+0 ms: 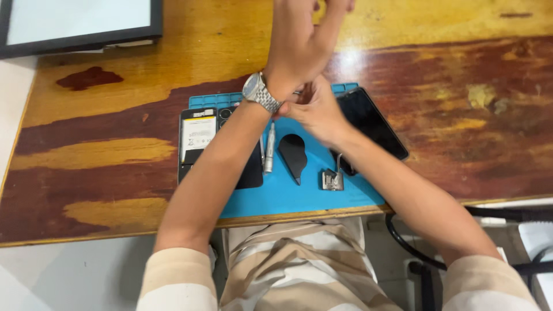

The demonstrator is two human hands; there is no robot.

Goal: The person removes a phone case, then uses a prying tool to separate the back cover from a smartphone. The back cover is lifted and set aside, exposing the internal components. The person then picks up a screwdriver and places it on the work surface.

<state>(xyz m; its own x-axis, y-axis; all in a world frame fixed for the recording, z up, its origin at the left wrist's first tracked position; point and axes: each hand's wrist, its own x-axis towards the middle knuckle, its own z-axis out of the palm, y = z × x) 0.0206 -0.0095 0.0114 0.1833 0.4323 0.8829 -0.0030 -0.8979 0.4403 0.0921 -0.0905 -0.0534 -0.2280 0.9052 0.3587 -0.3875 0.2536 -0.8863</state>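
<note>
The scene is bright and evenly lit from above. A white glare spot shines on the varnished wooden table (357, 60). The right hand (314, 112) shows motion blur; shadows are soft and short.

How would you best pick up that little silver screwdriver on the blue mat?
Pinch the screwdriver around the middle of its thin shaft, coming straight down from above. It lies flat on the mat, running lengthwise away from the person, with bare mat on its right beside the black pick. The left arm crowds its other side.
</note>
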